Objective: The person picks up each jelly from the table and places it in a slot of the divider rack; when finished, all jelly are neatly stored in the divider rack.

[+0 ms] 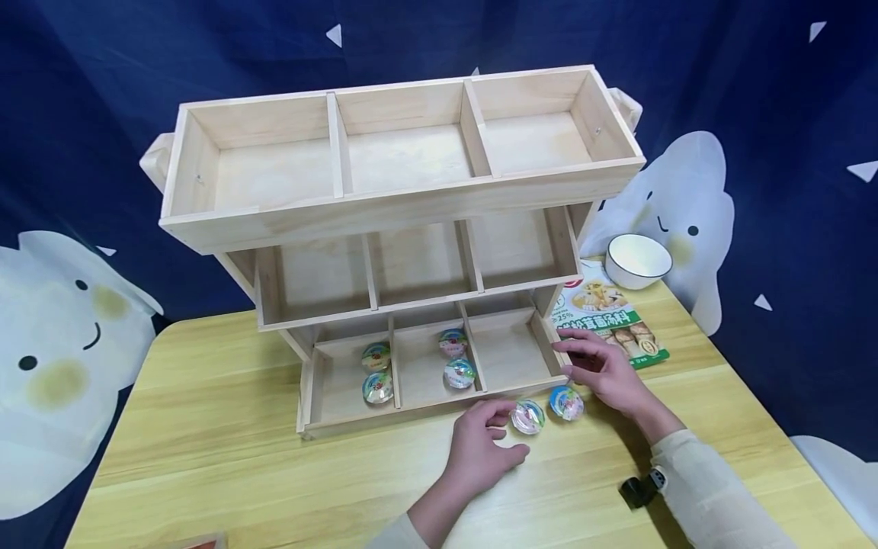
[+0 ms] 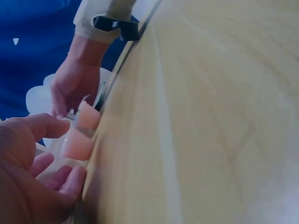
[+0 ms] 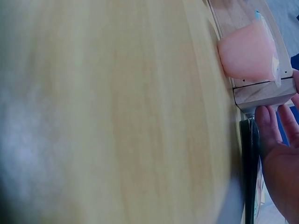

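A three-tier wooden organizer (image 1: 405, 200) stands on the table, each tier split into three compartments. Two jelly cups with foil lids (image 1: 377, 387) lie in the bottom tier's left compartment. Two more jelly cups (image 1: 459, 374) sit in its middle one. In front of that tier, a pink jelly cup (image 1: 527, 417) and a blue-lidded jelly cup (image 1: 566, 402) stand on the table. My left hand (image 1: 480, 446) is beside the pink cup, fingertips close to its lid, thumb apart. With its fingertips, my right hand (image 1: 607, 374) touches the bottom tier's right front corner (image 3: 264, 93).
Right of the organizer lies a green and white food packet (image 1: 617, 324), with a white bowl (image 1: 638, 261) behind it. A blue curtain (image 1: 261, 46) hangs behind the table. At the table's front left, the corner of a framed object (image 1: 213, 542) shows.
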Motion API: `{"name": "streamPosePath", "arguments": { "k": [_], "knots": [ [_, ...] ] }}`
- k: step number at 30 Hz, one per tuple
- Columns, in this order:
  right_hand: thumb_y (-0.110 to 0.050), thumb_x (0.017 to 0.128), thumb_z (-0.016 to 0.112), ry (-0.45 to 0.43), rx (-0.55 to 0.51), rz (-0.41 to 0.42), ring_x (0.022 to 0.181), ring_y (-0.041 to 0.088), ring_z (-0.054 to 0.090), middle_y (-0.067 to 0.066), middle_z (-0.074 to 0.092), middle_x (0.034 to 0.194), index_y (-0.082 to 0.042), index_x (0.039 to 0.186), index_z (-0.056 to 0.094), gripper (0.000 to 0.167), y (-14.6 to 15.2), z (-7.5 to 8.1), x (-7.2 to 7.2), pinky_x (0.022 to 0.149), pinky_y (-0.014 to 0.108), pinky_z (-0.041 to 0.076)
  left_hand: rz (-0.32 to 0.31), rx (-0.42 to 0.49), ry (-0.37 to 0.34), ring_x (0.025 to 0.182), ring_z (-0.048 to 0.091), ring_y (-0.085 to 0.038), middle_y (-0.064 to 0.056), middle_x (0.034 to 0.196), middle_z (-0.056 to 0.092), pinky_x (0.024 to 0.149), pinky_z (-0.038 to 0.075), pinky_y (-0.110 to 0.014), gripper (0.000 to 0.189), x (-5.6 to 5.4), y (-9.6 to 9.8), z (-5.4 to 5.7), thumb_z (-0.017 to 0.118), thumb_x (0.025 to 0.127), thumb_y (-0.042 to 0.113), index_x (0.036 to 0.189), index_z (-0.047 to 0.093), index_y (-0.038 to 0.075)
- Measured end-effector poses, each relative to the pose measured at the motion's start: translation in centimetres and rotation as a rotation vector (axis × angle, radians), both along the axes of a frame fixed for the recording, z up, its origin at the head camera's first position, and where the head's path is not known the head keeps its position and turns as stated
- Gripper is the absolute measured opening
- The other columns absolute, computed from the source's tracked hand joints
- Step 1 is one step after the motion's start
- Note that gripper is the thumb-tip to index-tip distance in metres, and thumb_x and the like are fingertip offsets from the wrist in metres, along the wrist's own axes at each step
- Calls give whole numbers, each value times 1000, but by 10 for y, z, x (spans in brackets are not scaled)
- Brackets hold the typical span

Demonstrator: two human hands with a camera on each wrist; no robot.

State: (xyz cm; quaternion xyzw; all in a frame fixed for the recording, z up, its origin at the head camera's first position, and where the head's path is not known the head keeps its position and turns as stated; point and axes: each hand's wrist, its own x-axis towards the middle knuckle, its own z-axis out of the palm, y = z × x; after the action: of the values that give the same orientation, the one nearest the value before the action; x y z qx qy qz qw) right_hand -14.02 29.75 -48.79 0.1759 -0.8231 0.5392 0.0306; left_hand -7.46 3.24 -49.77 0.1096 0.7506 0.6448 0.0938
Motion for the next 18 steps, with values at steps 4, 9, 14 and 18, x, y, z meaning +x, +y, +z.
{"name": "streamPosePath", "arguments": {
  "k": [4, 9, 14, 18],
  "knots": [
    [8, 89, 68, -3, 4, 2, 131, 39, 41, 18, 50, 141, 1, 123, 67, 34, 0, 0, 0, 103, 14, 36, 28, 23, -2, 92, 63, -16, 4, 100, 62, 82, 57, -26, 56, -2, 6, -3, 87, 63, -8, 115, 69, 4],
    [9, 89, 68, 5, 7, 2, 131, 39, 42, 18, 51, 140, 1, 123, 67, 35, 0, 1, 0, 103, 14, 37, 46, 11, 22, 87, 62, -10, 6, 98, 62, 79, 57, -24, 56, -3, 12, -6, 89, 63, -6, 114, 70, 6],
    [10, 88, 68, 16, 7, 1, 131, 40, 42, 19, 51, 140, 1, 122, 68, 35, -2, 2, 1, 103, 14, 37, 58, -5, 61, 83, 62, -8, 7, 95, 63, 76, 57, -23, 52, -2, 14, -10, 88, 64, -5, 112, 71, 6],
    [11, 88, 68, 19, 3, 1, 130, 41, 42, 19, 51, 140, 2, 122, 67, 35, -3, 3, 1, 103, 15, 37, 69, 5, 82, 81, 63, -7, 5, 95, 65, 74, 58, -22, 48, -3, 16, -11, 87, 66, -6, 110, 72, 6]
  ]
}}
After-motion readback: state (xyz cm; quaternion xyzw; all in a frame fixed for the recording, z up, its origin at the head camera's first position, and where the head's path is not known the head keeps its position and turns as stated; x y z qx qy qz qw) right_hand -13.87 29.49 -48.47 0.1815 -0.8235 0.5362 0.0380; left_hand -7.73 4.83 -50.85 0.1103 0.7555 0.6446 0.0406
